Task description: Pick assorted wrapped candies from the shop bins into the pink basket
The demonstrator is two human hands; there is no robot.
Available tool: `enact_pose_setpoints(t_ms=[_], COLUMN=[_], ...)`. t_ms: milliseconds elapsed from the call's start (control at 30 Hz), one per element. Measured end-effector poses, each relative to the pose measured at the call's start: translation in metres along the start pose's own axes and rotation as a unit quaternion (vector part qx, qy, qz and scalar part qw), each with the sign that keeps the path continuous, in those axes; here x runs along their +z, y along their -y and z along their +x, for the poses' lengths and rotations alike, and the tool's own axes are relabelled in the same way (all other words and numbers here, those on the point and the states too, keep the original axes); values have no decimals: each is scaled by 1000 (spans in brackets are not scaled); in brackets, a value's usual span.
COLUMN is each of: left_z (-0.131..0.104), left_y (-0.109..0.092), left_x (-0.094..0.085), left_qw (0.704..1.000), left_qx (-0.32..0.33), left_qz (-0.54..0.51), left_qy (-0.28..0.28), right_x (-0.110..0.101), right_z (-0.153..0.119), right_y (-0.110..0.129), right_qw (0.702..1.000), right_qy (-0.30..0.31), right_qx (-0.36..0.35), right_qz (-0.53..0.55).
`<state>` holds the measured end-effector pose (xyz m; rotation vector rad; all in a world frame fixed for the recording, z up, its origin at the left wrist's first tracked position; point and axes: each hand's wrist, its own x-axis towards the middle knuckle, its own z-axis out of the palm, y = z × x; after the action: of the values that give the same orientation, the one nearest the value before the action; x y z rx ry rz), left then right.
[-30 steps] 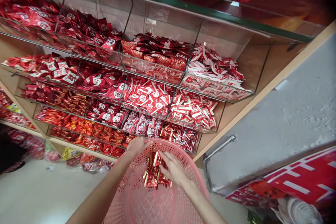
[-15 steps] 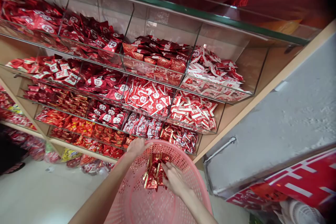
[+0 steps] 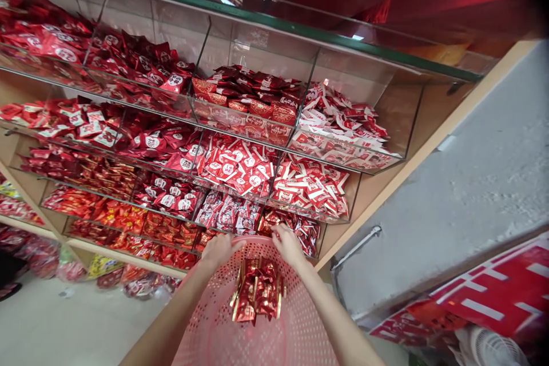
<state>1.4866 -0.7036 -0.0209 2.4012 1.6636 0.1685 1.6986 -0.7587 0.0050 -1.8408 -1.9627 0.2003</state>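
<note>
Diffuse indoor light, with soft shading inside the pink plastic basket (image 3: 304,331) and white glare spots on the upper glass shelf (image 3: 295,29). The upper right is dim and blurred, its margin black; wide-angle distortion stretches the periphery.

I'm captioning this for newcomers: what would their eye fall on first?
Probably the pink basket at bottom centre, with red-gold packets inside and the left hand and right hand at its far rim. Next, the shelves beyond, crowded with red packets; a grey wall borders them on the right.
</note>
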Motion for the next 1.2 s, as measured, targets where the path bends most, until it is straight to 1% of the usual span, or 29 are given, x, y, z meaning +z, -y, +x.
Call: enact_pose_setpoints(t_ms=[100, 233, 367, 500, 600, 733, 800, 867, 933, 1000, 1067, 1200], left_z=[0, 1, 2, 2, 1, 0, 0, 0, -1, -1, -1, -3], left_y=[0, 0, 1, 1, 1, 1, 0, 0, -1, -1, -2, -4], left_x=[0, 2, 3, 1, 0, -2, -2, -3, -4, -5, -6, -8], left_qw=[1000, 1000, 1000, 1000, 1000, 1000, 1000, 1000, 1000, 1000, 1000, 999], left_qx=[-3, -5, -2, 2, 0, 2, 3, 1, -5, -12, -16, -23], left_qz=[-7, -4, 0, 6, 2, -1, -2, -2, -3, -7, -13, -13], left_qy=[3, -5, 0, 4, 10, 8, 5, 2, 6, 13, 21, 18], right_x=[13, 33, 42, 42, 37, 26, 19, 13, 8, 6, 6, 12], right_z=[35, 62, 72, 70, 63, 43, 29, 13, -5, -24, -42, -67], right_y=[-13, -21, -25, -26, -23, -11, -3, 4, 9, 13, 16, 19], right_qw=[998, 995, 993, 993, 995, 998, 998, 992, 974, 953, 942, 946], right_qy=[41, 74, 88, 70, 38, -8, -52, -120, -187, -228, -250, -236], right_qx=[32, 53, 72, 80, 76, 40, 13, -9, -7, 6, 4, -39], right_qz=[-20, -33, -45, -54, -56, -48, -25, 39, 132, 200, 223, 216])
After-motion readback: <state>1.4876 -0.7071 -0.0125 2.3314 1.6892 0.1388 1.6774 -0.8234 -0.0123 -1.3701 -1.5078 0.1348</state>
